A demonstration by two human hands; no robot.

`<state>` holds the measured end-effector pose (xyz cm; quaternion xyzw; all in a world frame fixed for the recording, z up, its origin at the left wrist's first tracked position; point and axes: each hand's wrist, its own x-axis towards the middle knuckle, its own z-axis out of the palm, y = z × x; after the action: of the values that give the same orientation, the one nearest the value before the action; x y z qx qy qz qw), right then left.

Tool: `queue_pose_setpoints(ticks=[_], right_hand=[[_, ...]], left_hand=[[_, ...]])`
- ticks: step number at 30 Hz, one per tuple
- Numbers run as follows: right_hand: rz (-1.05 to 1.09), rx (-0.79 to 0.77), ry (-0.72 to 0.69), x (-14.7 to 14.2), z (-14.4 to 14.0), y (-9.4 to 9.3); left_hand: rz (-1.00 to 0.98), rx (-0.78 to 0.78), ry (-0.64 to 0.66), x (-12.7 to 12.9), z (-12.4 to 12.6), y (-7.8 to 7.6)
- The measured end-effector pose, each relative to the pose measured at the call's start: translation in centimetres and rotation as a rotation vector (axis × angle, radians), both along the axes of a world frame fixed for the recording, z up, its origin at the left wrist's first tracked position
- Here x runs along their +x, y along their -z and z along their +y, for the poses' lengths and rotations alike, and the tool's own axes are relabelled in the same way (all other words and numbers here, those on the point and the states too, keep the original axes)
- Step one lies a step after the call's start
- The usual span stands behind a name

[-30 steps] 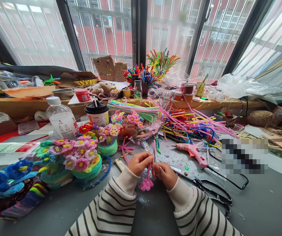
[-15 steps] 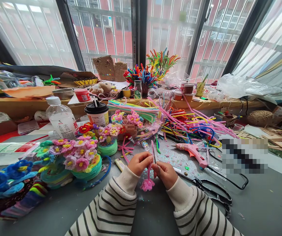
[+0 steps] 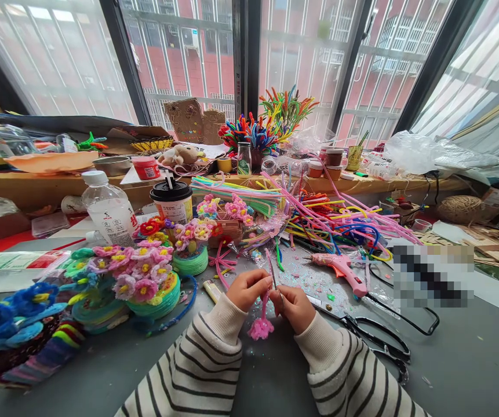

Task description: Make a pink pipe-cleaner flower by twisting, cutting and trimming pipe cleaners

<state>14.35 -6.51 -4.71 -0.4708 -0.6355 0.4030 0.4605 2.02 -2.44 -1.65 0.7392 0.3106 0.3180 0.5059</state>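
left hand [image 3: 246, 289] and right hand [image 3: 295, 307] both pinched shut on pink pipe-cleaner flower [image 3: 261, 328], held low over grey table [image 3: 470, 359], near glue gun [image 3: 341, 267]. since a second ago: free stem tip swung slightly left, blossom barely shifted; twisting looks underway. long axis near vertical, blossom pointing down toward person, stem end up.

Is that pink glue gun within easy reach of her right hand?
Probably yes: the glue gun lies on the table just beyond the right hand with nothing between, though that hand is holding the pink flower.
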Motion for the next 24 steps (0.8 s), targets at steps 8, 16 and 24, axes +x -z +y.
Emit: queue_pose_setpoints(ticks=[8,16,24], right_hand=[[0.120,-0.059,-0.126,0.10,0.35,0.69],[0.064,-0.037,-0.058,0.30,0.23,0.25],[0.030,-0.032,0.020,0.21,0.04,0.01]], left_hand=[[-0.010,0.001,0.035,0.01,-0.06,-0.14],[-0.009,-0.025,0.037,-0.01,0.02,-0.19],[-0.015,-0.028,0.002,-0.07,0.05,-0.78]])
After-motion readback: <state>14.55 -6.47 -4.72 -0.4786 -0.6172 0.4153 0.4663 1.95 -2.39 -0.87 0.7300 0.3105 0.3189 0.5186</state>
